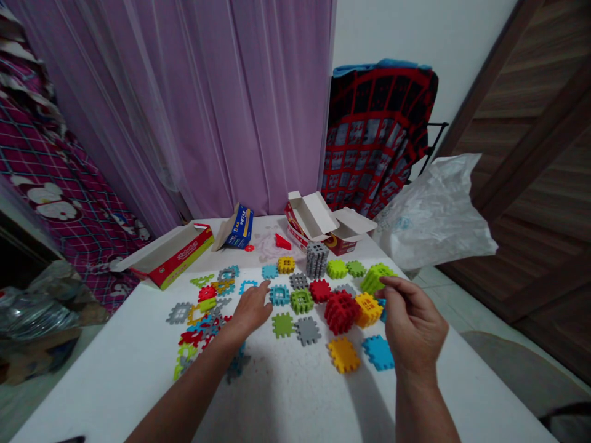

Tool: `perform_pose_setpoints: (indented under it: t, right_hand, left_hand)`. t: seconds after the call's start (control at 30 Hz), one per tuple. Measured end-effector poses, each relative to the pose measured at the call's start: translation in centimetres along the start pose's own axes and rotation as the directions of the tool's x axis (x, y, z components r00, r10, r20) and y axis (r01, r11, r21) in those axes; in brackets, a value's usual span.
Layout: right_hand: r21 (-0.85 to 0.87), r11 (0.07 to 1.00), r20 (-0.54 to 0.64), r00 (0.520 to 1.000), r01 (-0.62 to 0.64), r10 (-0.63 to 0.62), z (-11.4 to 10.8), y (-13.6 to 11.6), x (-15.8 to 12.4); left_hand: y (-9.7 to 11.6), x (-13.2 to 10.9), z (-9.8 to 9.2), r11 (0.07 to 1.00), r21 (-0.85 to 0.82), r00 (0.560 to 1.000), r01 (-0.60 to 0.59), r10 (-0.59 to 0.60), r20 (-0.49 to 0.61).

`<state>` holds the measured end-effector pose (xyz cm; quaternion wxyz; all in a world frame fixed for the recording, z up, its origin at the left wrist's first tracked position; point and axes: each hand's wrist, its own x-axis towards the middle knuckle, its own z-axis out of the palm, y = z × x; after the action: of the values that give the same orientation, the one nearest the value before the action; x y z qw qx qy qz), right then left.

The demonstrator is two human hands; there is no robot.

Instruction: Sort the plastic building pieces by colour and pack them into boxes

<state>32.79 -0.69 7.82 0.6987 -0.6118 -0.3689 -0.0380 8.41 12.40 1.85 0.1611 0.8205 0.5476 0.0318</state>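
My left hand [253, 307] reaches over the table's middle with index finger and thumb apart, holding nothing visible. Its fingertips are close to a light blue window tile [279, 295]. At the right, my right hand [413, 326] is closed, thumb and index finger pinched at the edge of a tilted stack of lime-green tiles [376, 279]. Close by are a thick red stack [340, 312] and a yellow window stack [368, 309]. Nearer to me lie a flat yellow tile [344, 355] and a blue tile [378, 352]. A grey stack [316, 260] stands behind.
A loose pile of mixed tiles [207, 326] lies left of my left forearm. Open cardboard boxes, a red-yellow one [178, 258], a blue one [241, 227] and a red-white one [314, 218], line the far edge. A plastic bag [438, 212] hangs at the right edge.
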Motion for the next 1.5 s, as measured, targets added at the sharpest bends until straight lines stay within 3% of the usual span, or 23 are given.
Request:
perform_pose_setpoints:
  t: [0.33,0.6,0.9,1.5]
  right_hand:
    - [0.007,1.0,0.002,1.0,-0.012,0.012,0.0,-0.1,0.0]
    - [0.015,1.0,-0.004,1.0,-0.011,0.011,0.1,-0.1,0.1]
    - [0.001,1.0,-0.005,1.0,-0.002,0.002,0.0,0.1,0.1]
    - [-0.009,1.0,-0.002,1.0,0.002,-0.002,0.1,-0.3,0.2]
  left_hand:
    - [0.2,2.3,-1.3,0.967,0.072,0.963,-0.246,0.235,0.13]
    - [0.0,3.9,-1.7,0.941,0.114,0.937,-0.317,0.292,0.194]
    - [0.3,4.0,-1.4,0.939,0.111,0.933,-0.326,0.301,0.196]
    - [-0.9,4.9,-0.1,0.96,0.076,0.956,-0.27,0.257,0.142]
